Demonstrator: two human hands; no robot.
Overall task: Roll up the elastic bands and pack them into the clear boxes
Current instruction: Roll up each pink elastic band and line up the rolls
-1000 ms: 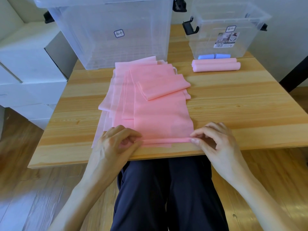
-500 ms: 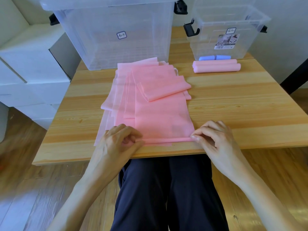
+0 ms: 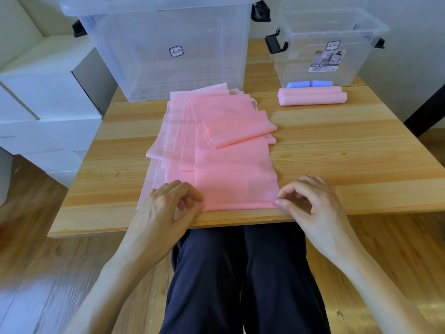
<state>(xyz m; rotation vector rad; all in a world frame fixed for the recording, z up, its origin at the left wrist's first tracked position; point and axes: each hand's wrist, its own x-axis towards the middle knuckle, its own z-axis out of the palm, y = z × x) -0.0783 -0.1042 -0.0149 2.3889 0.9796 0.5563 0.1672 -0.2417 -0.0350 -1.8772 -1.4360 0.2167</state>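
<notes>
Little has moved: both hands (image 3: 168,208) (image 3: 310,203) still pinch the pink band's (image 3: 236,179) rolled edge; blue rolls (image 3: 309,83) in small box (image 3: 322,27).

We note two bare forearms, no sleeves at the wrists, left hand (image 3: 166,208) and right hand (image 3: 310,203) ungloved, plain dark navy trousers (image 3: 240,280) over our lap.

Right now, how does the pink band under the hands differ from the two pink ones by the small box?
The band under the hands lies mostly flat, only its near edge turned into a thin roll; the two pink rolls are fully rolled. Both hands pinch the flat one: left hand, right hand. The rolls lie untouched before the small box. Same pink colour.
</notes>
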